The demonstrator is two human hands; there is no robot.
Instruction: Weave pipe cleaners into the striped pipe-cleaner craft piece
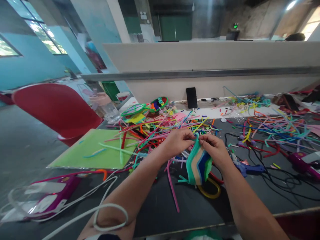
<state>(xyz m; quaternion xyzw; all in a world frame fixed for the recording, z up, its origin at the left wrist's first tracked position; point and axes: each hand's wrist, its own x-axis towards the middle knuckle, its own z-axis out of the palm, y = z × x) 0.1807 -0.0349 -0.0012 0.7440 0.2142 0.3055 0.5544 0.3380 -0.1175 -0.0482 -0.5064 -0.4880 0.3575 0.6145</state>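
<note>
A striped piece of pipe cleaners, in teal, cream, blue and green, hangs between my hands above the dark table. My left hand pinches the top end of its teal edge with thumb and index finger. From the other side, my right hand grips the same top end, its fingers partly over the green side. Teal ends stick out at the piece's lower left. Just below it a yellow loop lies on the table. A pink pipe cleaner lies to its left.
Loose pipe cleaners are heaped beyond my hands. A green sheet and a purple power strip with white cables are on the left. A blue glue gun with black cables lies right. A phone leans on the partition.
</note>
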